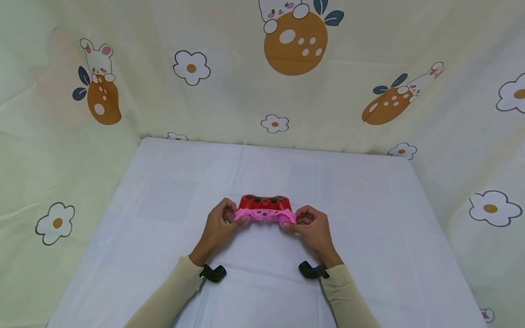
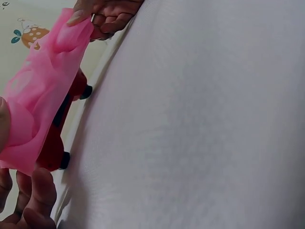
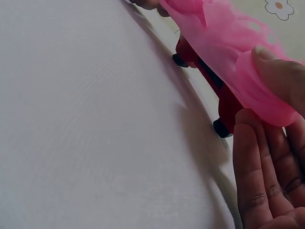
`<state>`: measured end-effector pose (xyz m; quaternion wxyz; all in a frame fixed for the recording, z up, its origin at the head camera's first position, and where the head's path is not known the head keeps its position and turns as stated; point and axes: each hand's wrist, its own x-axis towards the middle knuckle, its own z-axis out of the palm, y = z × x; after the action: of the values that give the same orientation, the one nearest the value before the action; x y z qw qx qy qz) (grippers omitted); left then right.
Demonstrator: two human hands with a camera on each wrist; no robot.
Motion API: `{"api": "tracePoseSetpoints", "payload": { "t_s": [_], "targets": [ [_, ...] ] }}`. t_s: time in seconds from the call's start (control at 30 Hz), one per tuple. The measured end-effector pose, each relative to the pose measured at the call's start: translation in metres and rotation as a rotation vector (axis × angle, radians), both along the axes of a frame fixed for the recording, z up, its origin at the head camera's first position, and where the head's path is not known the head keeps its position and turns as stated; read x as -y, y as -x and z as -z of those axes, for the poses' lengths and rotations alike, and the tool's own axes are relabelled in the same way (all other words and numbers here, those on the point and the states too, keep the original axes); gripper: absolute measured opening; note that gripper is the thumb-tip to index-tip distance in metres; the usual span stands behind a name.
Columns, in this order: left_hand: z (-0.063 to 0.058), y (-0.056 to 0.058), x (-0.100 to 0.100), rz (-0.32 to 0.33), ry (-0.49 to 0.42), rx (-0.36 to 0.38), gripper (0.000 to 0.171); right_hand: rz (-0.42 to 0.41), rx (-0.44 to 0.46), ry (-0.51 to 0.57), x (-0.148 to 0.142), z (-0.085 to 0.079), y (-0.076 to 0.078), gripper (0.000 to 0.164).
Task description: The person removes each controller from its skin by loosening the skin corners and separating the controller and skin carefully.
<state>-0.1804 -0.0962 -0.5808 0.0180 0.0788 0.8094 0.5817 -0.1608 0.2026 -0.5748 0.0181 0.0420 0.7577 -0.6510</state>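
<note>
A red game controller with black sticks lies near the middle of the white table. Over its near side hangs a soft pink silicone cover, stretched sideways and wrinkled. My left hand pinches the cover's left end between thumb and fingers. At the other end, my right hand pinches the pink cover in the same way. In the right wrist view the thumb presses on the cover, with fingers behind it. The red controller shows below the cover's edge; its near part is hidden.
A white cloth covers the table. Behind and at both sides hangs a cream curtain printed with flowers and rabbits. Each wrist carries a black camera mount, one at the left and one at the right.
</note>
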Motion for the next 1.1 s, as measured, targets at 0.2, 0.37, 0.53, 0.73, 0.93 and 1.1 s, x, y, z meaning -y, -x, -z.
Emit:
{"api": "tracePoseSetpoints", "payload": {
  "t_s": [0.2,0.37,0.53,0.73,0.93,1.1],
  "targets": [
    [0.004,0.000,-0.007,-0.027,0.004,-0.031,0.036,0.039,-0.029,0.017,0.003,0.005,-0.001,0.040],
    [0.008,0.001,-0.022,-0.009,0.042,-0.126,0.034,-0.032,-0.041,-0.011,0.019,0.007,-0.002,0.033],
    [0.010,0.004,-0.028,-0.092,0.035,-0.144,0.026,-0.013,-0.054,-0.019,0.026,0.008,-0.003,0.034],
    [0.006,0.003,-0.025,-0.077,0.080,-0.121,0.019,-0.054,-0.002,-0.056,0.019,0.005,-0.004,0.038],
    [-0.002,-0.002,-0.016,0.006,0.176,-0.081,0.029,-0.140,0.083,-0.133,0.007,-0.003,-0.008,0.038],
    [-0.005,-0.008,-0.009,0.100,0.211,-0.107,0.030,-0.214,0.110,-0.180,-0.003,-0.007,-0.013,0.031]
  ]
}}
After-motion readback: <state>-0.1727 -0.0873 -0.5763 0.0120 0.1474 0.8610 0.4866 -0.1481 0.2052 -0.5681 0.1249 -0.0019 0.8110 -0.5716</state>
